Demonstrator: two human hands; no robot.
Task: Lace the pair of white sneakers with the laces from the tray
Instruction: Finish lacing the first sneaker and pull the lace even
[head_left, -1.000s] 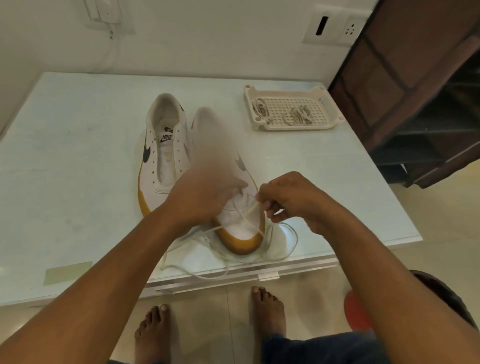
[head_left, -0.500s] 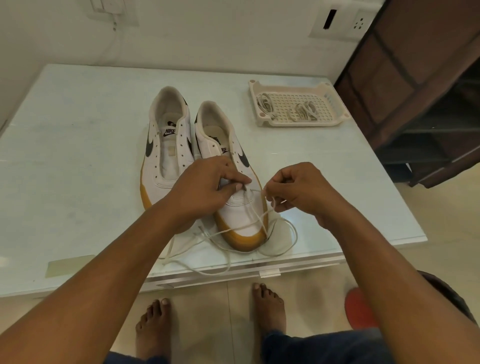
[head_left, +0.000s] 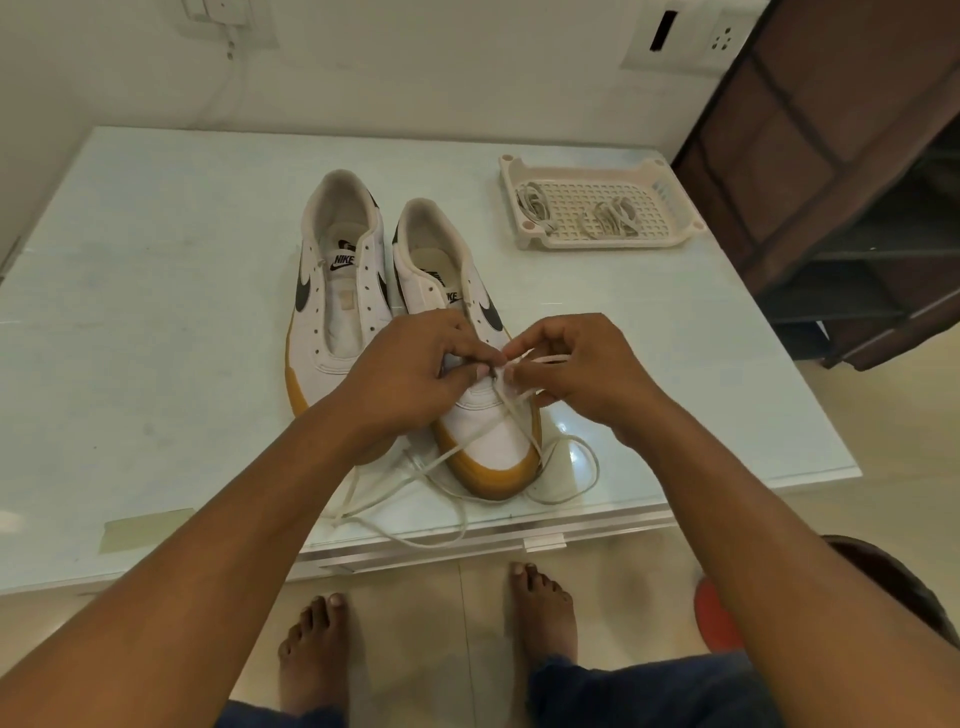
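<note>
Left hand (head_left: 415, 374) and right hand (head_left: 587, 374) meet over one sneaker (head_left: 498, 441) on the table (head_left: 156, 312), each pinching the lace (head_left: 550, 359) in curled fingers. Its loose ends trail past the toe. The unlaced sneaker (head_left: 337, 291) lies just beside, and spare laces (head_left: 608, 215) lie in the tray (head_left: 670, 176), well apart.

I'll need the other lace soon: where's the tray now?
In the head view, the tray sits far right on the table, beyond and right of the sneaker being laced, bundled laces in it.
</note>
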